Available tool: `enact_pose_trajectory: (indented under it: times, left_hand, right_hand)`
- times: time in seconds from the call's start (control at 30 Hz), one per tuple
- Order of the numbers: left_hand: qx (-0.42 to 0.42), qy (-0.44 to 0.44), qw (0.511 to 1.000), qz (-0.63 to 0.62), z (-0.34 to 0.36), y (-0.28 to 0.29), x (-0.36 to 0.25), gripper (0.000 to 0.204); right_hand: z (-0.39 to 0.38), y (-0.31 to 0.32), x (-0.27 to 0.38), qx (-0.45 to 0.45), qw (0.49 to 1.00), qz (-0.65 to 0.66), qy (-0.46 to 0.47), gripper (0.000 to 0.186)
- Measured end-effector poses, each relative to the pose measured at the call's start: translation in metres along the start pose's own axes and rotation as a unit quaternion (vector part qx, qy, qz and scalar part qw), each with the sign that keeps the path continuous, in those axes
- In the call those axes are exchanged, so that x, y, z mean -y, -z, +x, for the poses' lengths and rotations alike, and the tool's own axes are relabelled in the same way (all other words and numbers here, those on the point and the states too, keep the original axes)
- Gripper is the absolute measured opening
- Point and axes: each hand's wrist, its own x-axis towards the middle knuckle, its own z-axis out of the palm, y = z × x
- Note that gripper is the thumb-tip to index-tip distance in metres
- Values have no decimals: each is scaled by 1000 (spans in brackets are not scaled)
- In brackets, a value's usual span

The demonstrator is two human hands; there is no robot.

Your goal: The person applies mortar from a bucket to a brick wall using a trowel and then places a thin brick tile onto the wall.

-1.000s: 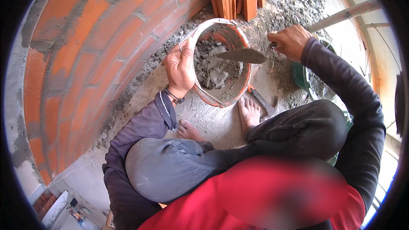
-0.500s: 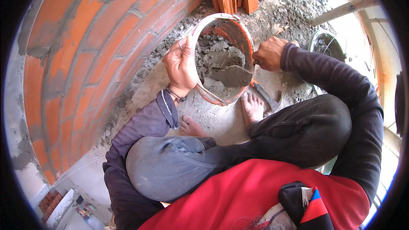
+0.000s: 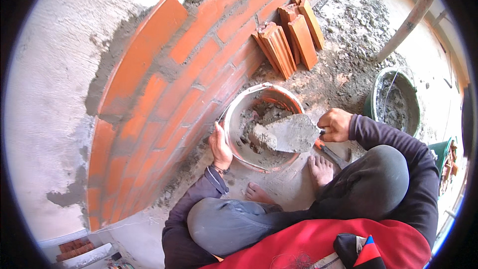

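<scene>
My left hand (image 3: pixel 220 147) grips the left side of a pale bucket (image 3: pixel 265 87) with an orange-streaked inside and grey mortar at its bottom. In my right hand (image 3: pixel 335 125) is a trowel (image 3: pixel 294 134), held by its handle at the bucket's right; its blade is heaped with wet mortar and lies over the opening, hiding part of the contents. A hammer (image 3: pixel 339 158) with an orange grip lies on the floor just right of the bucket, beside my bare foot (image 3: pixel 320 169).
An orange brick wall (image 3: pixel 194 69) runs along the left. Loose orange bricks (image 3: pixel 304 40) lean at its far end, beside rubble (image 3: pixel 353 30). A green bucket of mortar (image 3: pixel 373 100), a slanted pole (image 3: pixel 406 27) and a green container of broken pieces (image 3: pixel 438 154) are at the right.
The trowel has dipped into the bucket and now carries a heap of mortar. My view has swung toward the wall, showing its top. My left hand sits lower on the bucket.
</scene>
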Motion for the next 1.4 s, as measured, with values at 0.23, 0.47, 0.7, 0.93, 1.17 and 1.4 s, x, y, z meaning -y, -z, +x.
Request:
enact_pose_trajectory:
  times: [0.23, 0.47, 0.7, 0.93, 1.17, 1.4]
  left_hand:
    - [-22, 33, 989, 143, -26, 45, 22, 62]
    - [-24, -40, 945, 324, -8, 70, -54, 34]
    - [90, -298, 834, 455, 67, -19, -263, 31]
    - [68, -217, 619, 752, 127, -93, -289, 54]
    - [54, -210, 579, 786, 141, -105, -277, 47]
    - [41, -207, 584, 784, 138, -116, -283, 43]
  right_hand:
    - [27, 72, 42, -129, 991, 20, 10, 28]
    - [39, 155, 55, -172, 980, -97, -21, 27]
    - [8, 134, 47, -178, 981, -68, -43, 28]
    - [-18, 92, 33, -144, 988, -34, -52, 29]
    - [-24, 84, 27, -142, 987, 4, -70, 29]
    - [-20, 87, 28, -158, 986, 13, -54, 30]
